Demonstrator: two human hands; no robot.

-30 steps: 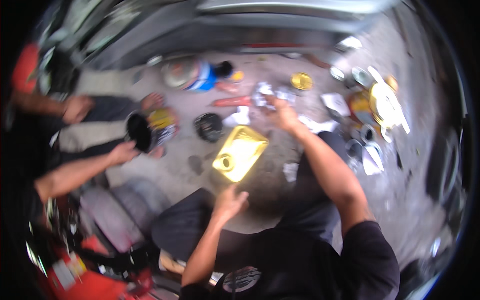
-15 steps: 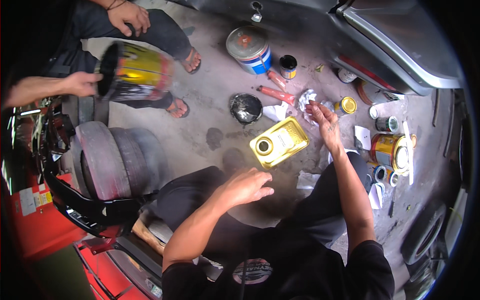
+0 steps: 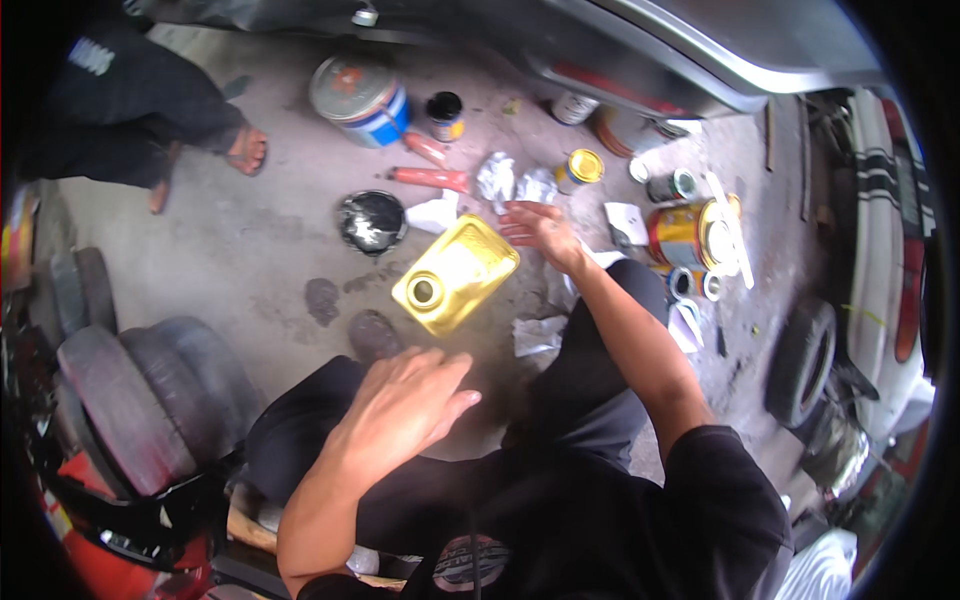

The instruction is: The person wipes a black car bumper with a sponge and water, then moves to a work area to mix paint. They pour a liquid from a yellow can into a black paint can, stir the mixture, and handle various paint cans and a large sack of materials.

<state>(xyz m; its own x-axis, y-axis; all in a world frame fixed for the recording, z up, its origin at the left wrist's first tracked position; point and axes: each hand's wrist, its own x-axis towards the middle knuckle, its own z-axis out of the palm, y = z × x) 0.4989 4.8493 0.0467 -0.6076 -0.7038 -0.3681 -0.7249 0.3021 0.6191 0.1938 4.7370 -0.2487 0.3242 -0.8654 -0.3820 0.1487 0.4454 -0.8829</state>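
A gold rectangular tin with a round open mouth lies on the concrete floor in front of me, set at a slant. My right hand hovers by its right edge, fingers stretched out and nothing in them; I cannot tell whether the fingertips touch it. Nearer to me, my left hand hangs above my lap with its fingers loosely extended and the thumb apart, holding nothing. Crumpled foil lies just beyond the tin. To the tin's left stands a round container with dark, glossy contents.
Two red tubes, a blue-white bucket and a dark can stand or lie farther off. At right are several paint cans and a tyre. Old tyres lie left. A grey car bumper overhangs the far side.
The view has swung right. My right hand has come back from the foil to the tin's edge, its fingers straightening. The other person's hands and the yellow can are out of view.
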